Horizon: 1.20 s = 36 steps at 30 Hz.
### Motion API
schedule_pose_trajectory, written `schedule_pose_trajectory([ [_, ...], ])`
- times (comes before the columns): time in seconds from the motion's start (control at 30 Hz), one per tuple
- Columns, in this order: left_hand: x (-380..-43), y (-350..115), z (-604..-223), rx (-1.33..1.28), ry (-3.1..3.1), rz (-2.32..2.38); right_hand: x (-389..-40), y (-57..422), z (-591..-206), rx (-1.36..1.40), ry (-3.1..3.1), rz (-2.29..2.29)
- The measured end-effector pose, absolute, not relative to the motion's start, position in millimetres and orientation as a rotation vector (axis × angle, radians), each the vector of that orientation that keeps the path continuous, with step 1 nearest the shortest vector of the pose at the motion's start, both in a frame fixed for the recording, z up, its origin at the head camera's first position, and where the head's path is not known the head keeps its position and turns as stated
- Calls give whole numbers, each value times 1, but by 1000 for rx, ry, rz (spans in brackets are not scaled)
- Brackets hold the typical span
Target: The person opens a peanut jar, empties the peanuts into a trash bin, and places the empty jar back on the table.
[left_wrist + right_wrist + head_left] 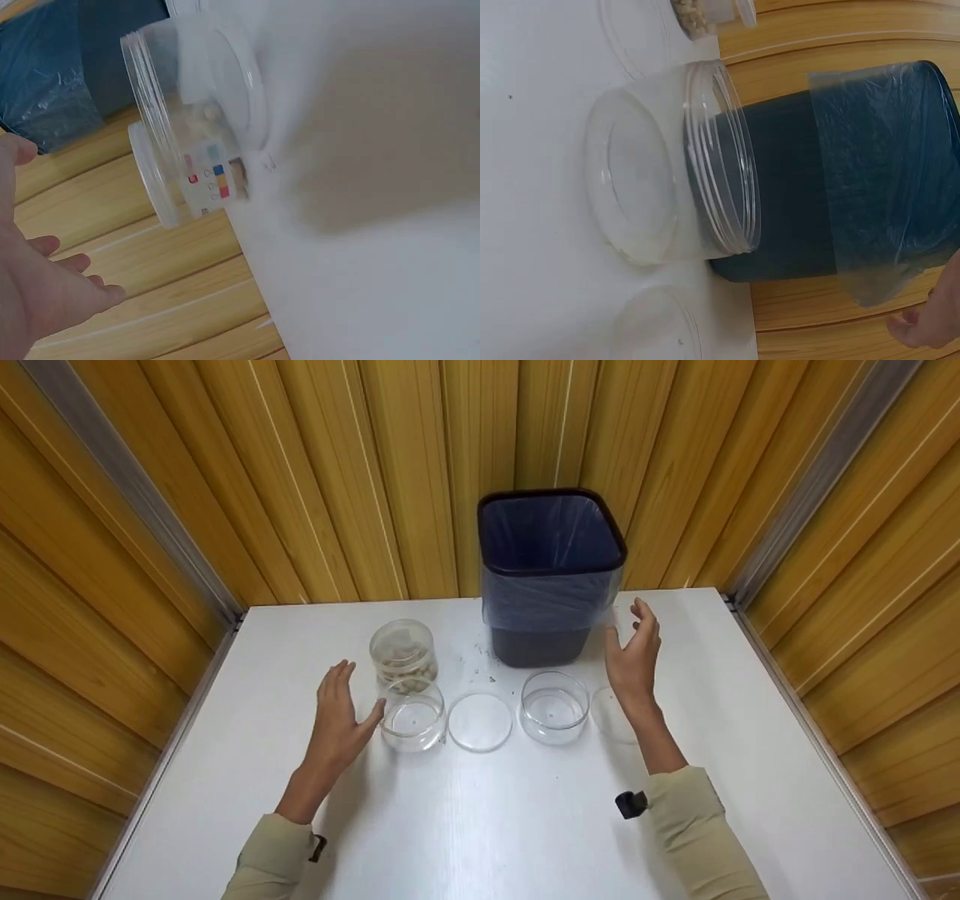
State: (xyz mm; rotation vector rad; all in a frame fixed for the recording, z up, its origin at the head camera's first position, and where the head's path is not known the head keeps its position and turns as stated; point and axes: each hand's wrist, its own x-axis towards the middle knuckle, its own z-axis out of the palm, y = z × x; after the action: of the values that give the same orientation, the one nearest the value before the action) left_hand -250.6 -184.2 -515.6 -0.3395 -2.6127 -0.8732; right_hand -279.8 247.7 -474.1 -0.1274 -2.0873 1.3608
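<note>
My left hand (341, 724) is beside an open clear plastic jar (414, 727), with the thumb overlapping its rim in the head view. Its fingers are spread and hold nothing. Behind that jar stands a lidded clear jar (403, 649) with pale brown pieces inside; a label with coloured marks shows in the left wrist view. My right hand (634, 656) hovers right of the bin, fingers loosely bent around nothing. Near its wrist a second clear open jar (555, 712) stands upright. One clear lid (480, 723) lies between the open jars, another lid (611, 716) is partly behind the right forearm.
A dark bin (540, 649) with a bluish plastic liner (551, 600) folded over its rim stands at the back of the white table (480, 825). Small dark crumbs lie left of it. Yellow wood-patterned walls (405, 472) close in the back and sides.
</note>
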Motion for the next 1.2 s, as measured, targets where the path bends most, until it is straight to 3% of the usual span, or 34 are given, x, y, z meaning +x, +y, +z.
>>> schedule_pose_trajectory([
  [0.5, -281, -225, -530, -387, -2829, -740, -245, 178, -508, 152, -2401, 1343],
  [0.73, -313, -240, -535, -292, -2985, -1168, -241, 152, -517, 236, -2479, 1255],
  [1.2, -355, -226, -552, -281, -3062, -1263, -238, 105, -533, 378, -2522, 1187],
])
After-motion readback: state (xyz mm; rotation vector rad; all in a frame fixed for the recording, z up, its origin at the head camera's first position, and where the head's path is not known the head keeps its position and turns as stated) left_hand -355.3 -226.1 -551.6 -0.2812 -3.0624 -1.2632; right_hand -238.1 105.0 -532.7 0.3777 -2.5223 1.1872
